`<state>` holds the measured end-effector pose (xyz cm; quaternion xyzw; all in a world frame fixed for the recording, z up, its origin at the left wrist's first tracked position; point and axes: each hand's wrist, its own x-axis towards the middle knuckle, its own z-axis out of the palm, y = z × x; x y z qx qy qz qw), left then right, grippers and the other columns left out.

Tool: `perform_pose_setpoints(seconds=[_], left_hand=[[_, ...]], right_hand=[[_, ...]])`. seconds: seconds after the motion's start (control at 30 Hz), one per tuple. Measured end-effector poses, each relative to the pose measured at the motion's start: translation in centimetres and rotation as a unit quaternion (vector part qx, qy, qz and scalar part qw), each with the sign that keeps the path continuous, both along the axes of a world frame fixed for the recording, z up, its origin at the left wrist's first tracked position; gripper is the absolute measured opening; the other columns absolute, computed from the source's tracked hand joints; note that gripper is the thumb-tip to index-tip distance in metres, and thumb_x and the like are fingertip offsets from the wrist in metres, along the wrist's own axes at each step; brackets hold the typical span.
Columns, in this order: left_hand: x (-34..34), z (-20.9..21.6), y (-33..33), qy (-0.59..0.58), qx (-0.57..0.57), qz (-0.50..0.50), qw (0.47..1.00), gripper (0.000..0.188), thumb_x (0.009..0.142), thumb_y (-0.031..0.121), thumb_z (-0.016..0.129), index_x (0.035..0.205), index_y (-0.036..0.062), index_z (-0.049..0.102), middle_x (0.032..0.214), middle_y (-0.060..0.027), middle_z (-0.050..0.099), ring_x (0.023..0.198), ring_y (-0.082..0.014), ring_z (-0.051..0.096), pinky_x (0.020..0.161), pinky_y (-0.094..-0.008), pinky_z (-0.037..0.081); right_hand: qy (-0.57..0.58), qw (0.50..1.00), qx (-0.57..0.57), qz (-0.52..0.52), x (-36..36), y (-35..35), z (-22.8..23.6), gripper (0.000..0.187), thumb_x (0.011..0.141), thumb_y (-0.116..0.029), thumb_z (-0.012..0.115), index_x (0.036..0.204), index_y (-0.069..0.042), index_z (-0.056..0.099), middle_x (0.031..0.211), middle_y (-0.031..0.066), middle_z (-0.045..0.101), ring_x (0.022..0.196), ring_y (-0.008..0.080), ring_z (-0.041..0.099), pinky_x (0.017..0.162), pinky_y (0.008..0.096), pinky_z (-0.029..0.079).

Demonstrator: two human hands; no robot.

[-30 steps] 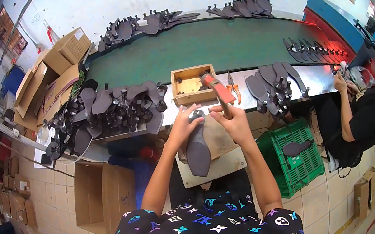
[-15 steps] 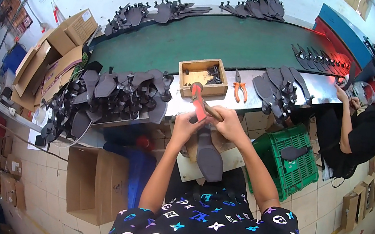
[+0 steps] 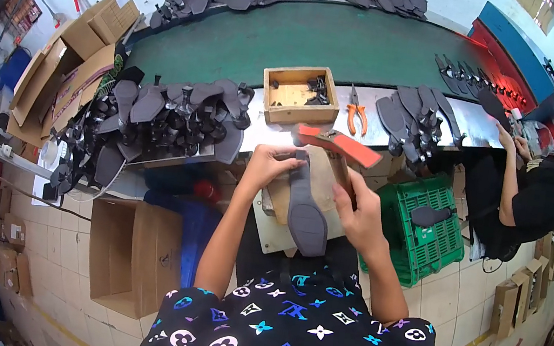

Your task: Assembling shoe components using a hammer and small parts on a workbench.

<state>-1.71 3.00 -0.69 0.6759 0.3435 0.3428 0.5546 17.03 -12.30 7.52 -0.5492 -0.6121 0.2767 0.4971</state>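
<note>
A hammer with a red head (image 3: pixel 348 146) is gripped by its wooden handle in my right hand (image 3: pixel 361 220), its head raised above the work board. At the narrow far end of a dark grey shoe sole (image 3: pixel 306 225), my left hand (image 3: pixel 268 166) pinches a small black piece (image 3: pixel 301 154), apparently a heel tip. The sole lies lengthwise in front of me, its broad end toward my body. Beneath it are a tan pad (image 3: pixel 322 179) and a pale plate (image 3: pixel 275 239). Whatever supports the sole's narrow end is hidden.
A wooden box (image 3: pixel 299 114) of small black pieces and orange-handled pliers (image 3: pixel 357 117) sit on the metal ledge. Heeled soles (image 3: pixel 172 112) pile up at left, more (image 3: pixel 412 118) at right. A green conveyor belt (image 3: pixel 295 41) runs behind. A green crate (image 3: pixel 416 242) and a co-worker (image 3: pixel 546 175) are at right.
The hammer has swung from pointing forward between my hands to lying crosswise, its head toward the right. My right hand has moved right and nearer; the left now pinches at the sole's narrow end.
</note>
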Motion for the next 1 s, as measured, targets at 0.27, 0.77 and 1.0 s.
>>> perform_pose_setpoints(seconds=[0.27,0.77,1.0], left_hand=[[-0.3,-0.1,0.0,0.037,0.062,0.005,0.997,0.056,0.081,0.017,0.078,0.131,-0.0008,0.059,0.104,-0.0105,0.074,0.093,-0.0164,0.067,0.084,-0.0289,0.053],[-1.2,-1.6,-1.3,0.24,0.218,0.063,0.944,0.103,0.077,0.052,0.075,0.157,0.0156,0.02,0.139,-0.006,0.058,0.144,-0.0281,0.034,0.112,-0.0661,-0.014],[-1.3,-0.5,0.1,0.291,0.265,0.031,0.919,0.043,0.083,0.044,0.07,0.118,0.0194,0.068,0.126,-0.0071,0.064,0.129,-0.031,0.045,0.109,-0.0647,0.009]], right_hand=[[-0.1,0.995,0.017,0.002,-0.2,-0.4,2.2,0.027,0.094,-0.007,0.059,0.119,0.003,0.053,0.098,0.0257,0.063,0.088,0.044,0.063,0.074,0.0455,0.05],[-0.063,0.984,0.159,-0.054,-0.3,-1.5,2.7,0.022,0.098,-0.01,0.055,0.116,0.003,0.053,0.084,0.0208,0.064,0.061,0.0336,0.062,0.057,0.0416,0.049],[-0.175,0.98,0.089,-0.026,1.2,1.1,0.4,0.027,0.096,-0.008,0.057,0.121,0.003,0.059,0.089,0.0186,0.068,0.073,0.0246,0.068,0.068,0.0331,0.052]])
